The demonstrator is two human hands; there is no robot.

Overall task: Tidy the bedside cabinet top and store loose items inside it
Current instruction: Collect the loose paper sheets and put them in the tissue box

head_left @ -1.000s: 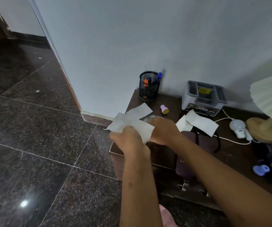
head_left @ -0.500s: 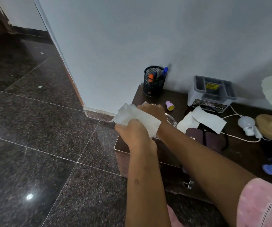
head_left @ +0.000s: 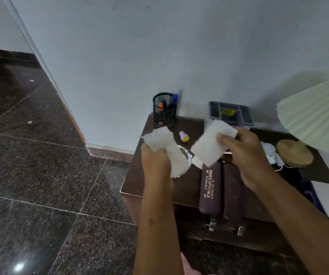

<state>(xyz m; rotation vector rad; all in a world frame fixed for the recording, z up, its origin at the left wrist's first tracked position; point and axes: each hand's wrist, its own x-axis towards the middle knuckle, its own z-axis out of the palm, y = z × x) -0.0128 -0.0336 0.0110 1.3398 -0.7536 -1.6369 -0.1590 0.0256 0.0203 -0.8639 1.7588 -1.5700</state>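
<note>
Glossy speckled stone floor (head_left: 40,175); dark polished wood surface (head_left: 187,181); black wire-mesh pen cup (head_left: 163,114); soft white paper tissue (head_left: 209,147); matt maroon glasses case (head_left: 209,191); pale wooden lamp base (head_left: 294,153).

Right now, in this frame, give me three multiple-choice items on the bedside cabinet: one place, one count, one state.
1. Where does the mesh pen cup stand? A) far left corner of the cabinet top B) on the floor C) at the near edge
2. How many purple spectacle cases lie there? A) one B) two C) four
3. What is the right hand doing? A) lying flat B) pinching a white paper sheet C) gripping a pen
Answers: A, the cup stands at the back left corner; B, two lie side by side; B, thumb and fingers clamp the sheet.
</note>
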